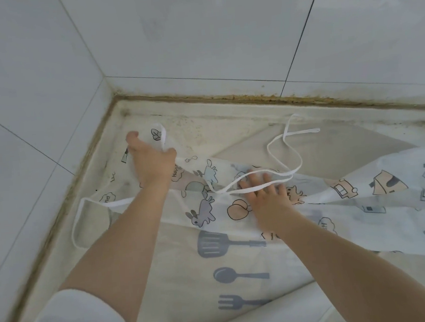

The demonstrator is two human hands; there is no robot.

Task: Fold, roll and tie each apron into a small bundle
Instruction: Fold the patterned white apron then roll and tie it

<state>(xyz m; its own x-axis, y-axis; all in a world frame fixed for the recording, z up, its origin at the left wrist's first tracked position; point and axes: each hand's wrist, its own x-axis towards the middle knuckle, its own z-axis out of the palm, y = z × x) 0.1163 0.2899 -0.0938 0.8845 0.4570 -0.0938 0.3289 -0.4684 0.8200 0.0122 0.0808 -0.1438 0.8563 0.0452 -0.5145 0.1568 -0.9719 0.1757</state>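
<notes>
Left hand (152, 161) pinching far-left corner of printed apron (390, 212), lifted off surface (333, 145); right hand (265, 194) flat, fingers spread, pressing apron and white strap (280, 149)

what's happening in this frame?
A person is spreading a white translucent apron printed with rabbits and houses on a pale countertop in a tiled corner. The left hand grips and lifts one edge; the right hand presses flat on the middle, over a white tie strap. Nothing is rolled or tied yet.
</notes>
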